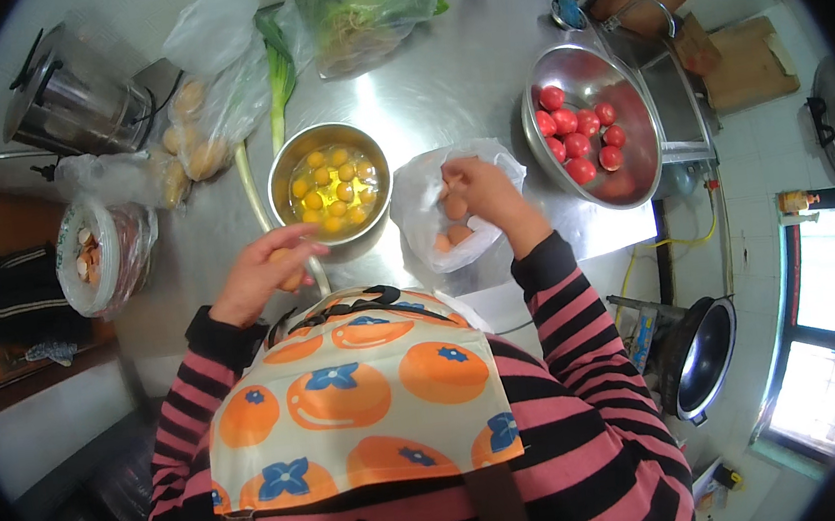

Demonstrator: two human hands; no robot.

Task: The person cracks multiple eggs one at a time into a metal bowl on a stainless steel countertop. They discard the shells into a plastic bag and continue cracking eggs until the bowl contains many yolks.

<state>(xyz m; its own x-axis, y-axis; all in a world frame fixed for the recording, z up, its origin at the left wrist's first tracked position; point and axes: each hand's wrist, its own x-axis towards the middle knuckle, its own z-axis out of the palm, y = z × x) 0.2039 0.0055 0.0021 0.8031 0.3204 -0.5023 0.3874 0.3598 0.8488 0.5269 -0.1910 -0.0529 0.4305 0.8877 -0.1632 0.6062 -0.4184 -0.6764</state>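
My left hand (pixel 265 266) is curled around a brown egg (pixel 290 280), beside the near-left rim of a steel pot (pixel 280 215). Many raw yolks (pixel 335 191) in clear egg white lie inside that pot. To its right, my right hand (pixel 482 188) reaches into an opened white plastic bag (pixel 415 230). Several brown eggs (pixel 459 235) rest in the bag under and beside my fingers. The fingertips are bent together near one egg (pixel 455 206); whether they grip an egg is hidden.
A tilted steel bowl of red tomatoes (pixel 578 145) stands right, near the sink (pixel 673 96). A lined bin (pixel 90 269) with eggshells sits left. Bagged potatoes (pixel 208 156), a leek (pixel 280 85) and bagged greens (pixel 379 15) lie along the back of the steel counter (pixel 477 96).
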